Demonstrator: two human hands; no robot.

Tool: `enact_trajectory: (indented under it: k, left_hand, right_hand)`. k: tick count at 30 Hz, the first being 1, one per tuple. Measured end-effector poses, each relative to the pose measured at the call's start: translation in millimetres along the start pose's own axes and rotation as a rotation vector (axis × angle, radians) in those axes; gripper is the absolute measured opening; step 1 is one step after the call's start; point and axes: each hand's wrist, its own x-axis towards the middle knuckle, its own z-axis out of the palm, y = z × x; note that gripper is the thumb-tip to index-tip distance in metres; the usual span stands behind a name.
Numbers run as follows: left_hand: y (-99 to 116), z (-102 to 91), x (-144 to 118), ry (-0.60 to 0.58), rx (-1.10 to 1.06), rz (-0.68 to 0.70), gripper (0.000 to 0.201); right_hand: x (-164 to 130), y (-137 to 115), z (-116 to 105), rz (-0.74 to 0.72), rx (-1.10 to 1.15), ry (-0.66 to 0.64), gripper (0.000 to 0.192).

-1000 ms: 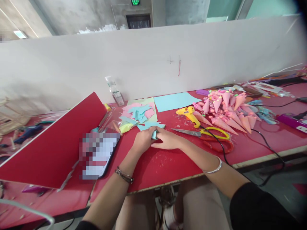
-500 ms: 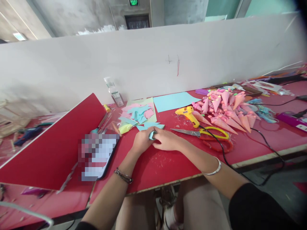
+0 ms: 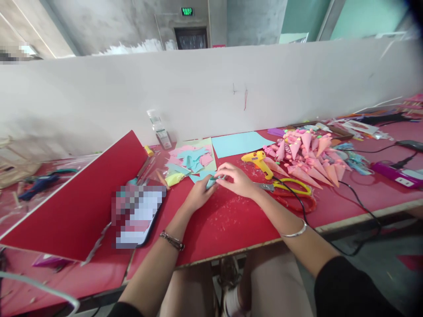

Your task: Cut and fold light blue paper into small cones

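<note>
The right hand (image 3: 238, 179) has lifted off the red table (image 3: 231, 224); with the left hand (image 3: 198, 197) it pinches a small light-blue paper piece (image 3: 211, 181), partly rolled.

Matt red counter (image 3: 231, 224), speckled with pale glue crumbs. Blue paper piece (image 3: 211, 181), matt, thin. Glossy yellow plastic glue gun (image 3: 259, 159). Scissors (image 3: 284, 188): shiny metal blades, yellow plastic handles. Polished metal bangle (image 3: 295, 231).

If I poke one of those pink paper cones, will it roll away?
Probably only in a curve: each pink cone lies on its side and tapers to a point. They look like thin rolled paper, so likely light and easily squashed.
</note>
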Motion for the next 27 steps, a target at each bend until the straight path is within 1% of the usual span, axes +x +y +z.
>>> enact_trajectory:
  k: [2, 3, 5, 7, 9, 12, 15, 17, 19, 21, 22, 24, 27]
  left_hand:
    - [1.3, -1.4, -0.3, -0.012, 0.013, -0.009, 0.022]
    - [1.9, -1.8, -0.4, -0.016, 0.027, -0.015, 0.024]
    - [2.7, -1.7, -0.5, -0.027, 0.065, -0.03, 0.026]
    - [2.6, -0.6, -0.5, -0.045, 0.093, -0.031, 0.026]
    - [1.4, 1.3, -0.7, -0.065, 0.107, -0.014, 0.023]
    - [-0.4, 4.3, -1.5, -0.087, 0.156, 0.014, 0.018]
    - [3.5, 8.5, -2.5, -0.096, 0.206, 0.035, 0.018]
    - [12.1, 13.7, -2.5, -0.099, 0.21, 0.061, 0.018]
    - [25.5, 22.3, -0.7, -0.142, 0.212, 0.129, 0.019]
    - [41.6, 34.4, 3.7, -0.204, 0.219, 0.21, 0.023]
    - [49.7, 41.5, 7.1, -0.219, 0.229, 0.226, 0.025]
    - [64.3, 56.7, 15.4, -0.228, 0.266, 0.21, 0.03]
    - [79.4, 77.8, 29.4, -0.253, 0.344, 0.154, 0.029]
  right_hand:
    - [-10.2, -7.0, -13.4, 0.058, -0.041, -0.022, 0.019]
    - [-18.5, -10.1, -20.7, 0.1, -0.099, -0.042, 0.019]
    - [-40.9, -13.7, -34.8, 0.206, -0.302, -0.088, 0.018]
    - [-68.3, -12.5, -47.5, 0.316, -0.542, -0.066, 0.019]
    - [-96.3, -7.0, -58.8, 0.394, -0.728, -0.042, 0.022]
    - [-131.0, 5.6, -73.1, 0.524, -0.893, 0.016, 0.026]
    - [-151.0, 19.0, -82.7, 0.584, -0.872, 0.017, 0.032]
    - [-156.6, 26.8, -86.8, 0.595, -0.817, 0.019, 0.032]
    - [-158.6, 32.7, -90.7, 0.6, -0.767, 0.033, 0.032]
    - [-159.5, 35.8, -95.8, 0.594, -0.71, 0.049, 0.03]
    - [-160.3, 36.2, -99.0, 0.586, -0.678, 0.055, 0.029]
    - [-162.9, 35.7, -106.3, 0.595, -0.646, 0.083, 0.026]
    - [-168.5, 34.7, -117.3, 0.661, -0.678, 0.129, 0.024]
